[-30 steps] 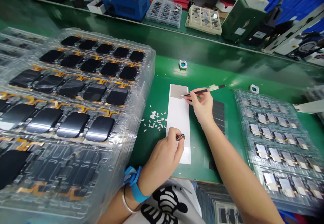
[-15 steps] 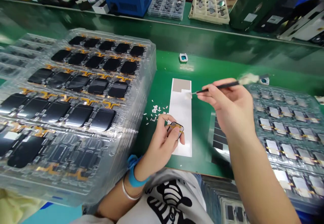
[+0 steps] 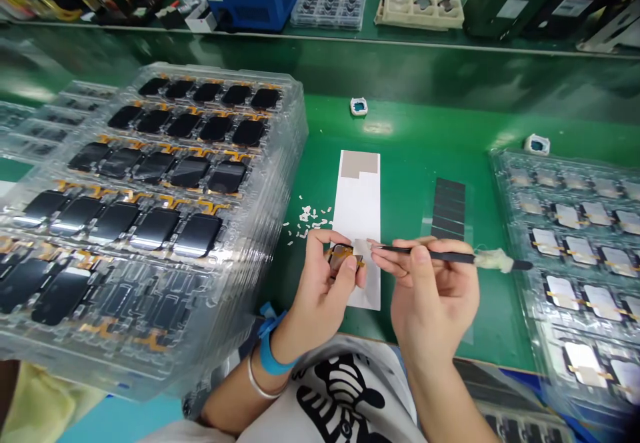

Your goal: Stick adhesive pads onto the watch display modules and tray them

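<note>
My left hand (image 3: pixel 323 286) pinches a small watch-type screen (image 3: pixel 340 255), its back with gold flex cable facing up. In my right hand (image 3: pixel 433 296) is a pair of black tweezers (image 3: pixel 445 255), its rear end wrapped in pale material. A small pale grey sticker (image 3: pixel 361 248) is at the tweezer tips, over the right edge of the screen; whether it touches the screen I cannot tell. Beneath both hands lies a white backing sheet (image 3: pixel 356 203) with a grey block of stickers (image 3: pixel 359 163) left at its far end.
On the left stands a tall stack of clear trays (image 3: pixel 295 136) with black screens. Another clear tray (image 3: pixel 520 256) with pale-backed screens is at right. White scraps (image 3: pixel 306 215), a strip of black pieces (image 3: pixel 449 206) and two small white frames (image 3: pixel 359 106) lie on the green bench.
My right hand has come back toward me and left from the sticker block, bringing the tweezers and grey sticker to the screen. My left hand stays nearly in place.
</note>
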A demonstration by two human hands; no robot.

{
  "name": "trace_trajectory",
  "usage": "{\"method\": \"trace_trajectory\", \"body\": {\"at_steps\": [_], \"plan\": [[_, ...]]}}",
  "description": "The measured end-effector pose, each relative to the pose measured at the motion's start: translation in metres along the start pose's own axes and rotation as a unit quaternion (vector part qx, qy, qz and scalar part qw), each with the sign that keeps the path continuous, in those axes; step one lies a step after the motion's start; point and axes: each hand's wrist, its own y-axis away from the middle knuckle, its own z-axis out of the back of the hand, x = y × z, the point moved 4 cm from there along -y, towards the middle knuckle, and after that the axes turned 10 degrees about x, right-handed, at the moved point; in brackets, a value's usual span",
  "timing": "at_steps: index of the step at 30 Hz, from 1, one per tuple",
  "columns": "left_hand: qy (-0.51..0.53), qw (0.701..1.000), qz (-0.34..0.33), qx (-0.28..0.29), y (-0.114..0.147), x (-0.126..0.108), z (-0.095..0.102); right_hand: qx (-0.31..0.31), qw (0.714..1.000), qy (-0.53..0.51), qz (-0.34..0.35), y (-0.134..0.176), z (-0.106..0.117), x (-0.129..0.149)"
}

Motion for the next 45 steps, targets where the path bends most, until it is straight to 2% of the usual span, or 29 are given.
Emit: {"method": "trace_trajectory", "body": {"at_steps": [8,13,22,30,39,45], "plan": [[0.075,0.997,-0.023,-0.023,0.003,0.0,0.003,0.009,0.999,0.003,0.039,0.013,-0.007,-0.009],[0.078,0.996,-0.019,-0.028,0.003,0.003,0.001,0.004,0.994,0.015,0.105,0.014,-0.01,-0.01],[0.078,0.996,-0.025,-0.032,0.002,0.004,0.0,0.008,0.992,0.016,0.127,0.012,-0.011,-0.011],[0.048,0.997,-0.03,-0.044,0.002,0.004,0.002,-0.001,0.992,0.035,0.124,0.012,-0.011,-0.011],[0.009,0.998,-0.063,-0.027,0.001,0.003,0.0,-0.024,0.994,0.031,0.102,0.014,-0.008,-0.012],[-0.053,0.995,-0.053,-0.067,-0.001,0.002,0.004,-0.009,0.996,0.036,0.077,0.014,-0.007,-0.005]]}}
